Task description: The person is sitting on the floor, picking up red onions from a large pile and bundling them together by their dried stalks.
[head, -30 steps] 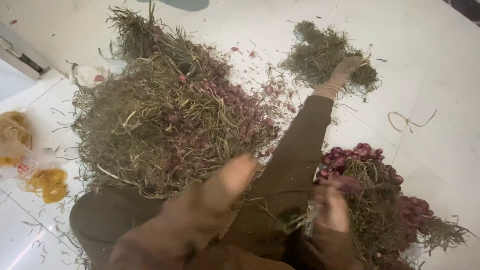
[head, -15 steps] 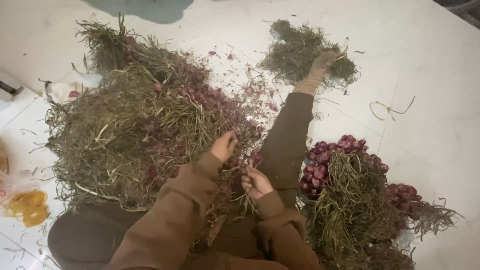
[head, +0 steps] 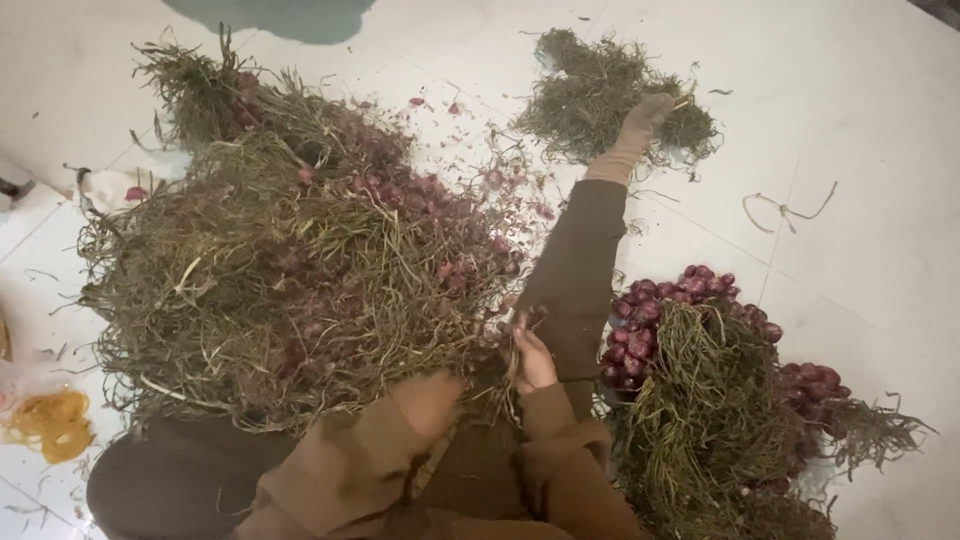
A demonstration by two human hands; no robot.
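I sit on the white tiled floor [head: 860,130] with my right leg in brown trousers [head: 585,270] stretched out in front of me. My right hand [head: 530,355] is at the near edge of the big heap of dry green-brown stalks with small red shallots [head: 290,270], just beside my right leg. Its fingers [head: 522,330] are curled around some stalks at this edge, so the grip is narrow, but I cannot tell exactly how many stalks are inside. My left hand is hidden: only the brown sleeve of my left arm [head: 390,430] shows, reaching into the same near edge of the heap, and I cannot tell if this hand is closed or wide.

On the right side of my leg lies a bundle of red shallots with long green stalks [head: 700,370], touching the trousers. My foot in a beige sock [head: 640,125] rests on a small pile of cut dry stalks [head: 600,95] far in front. Loose yellow rubber bands [head: 50,425] lie at the left.
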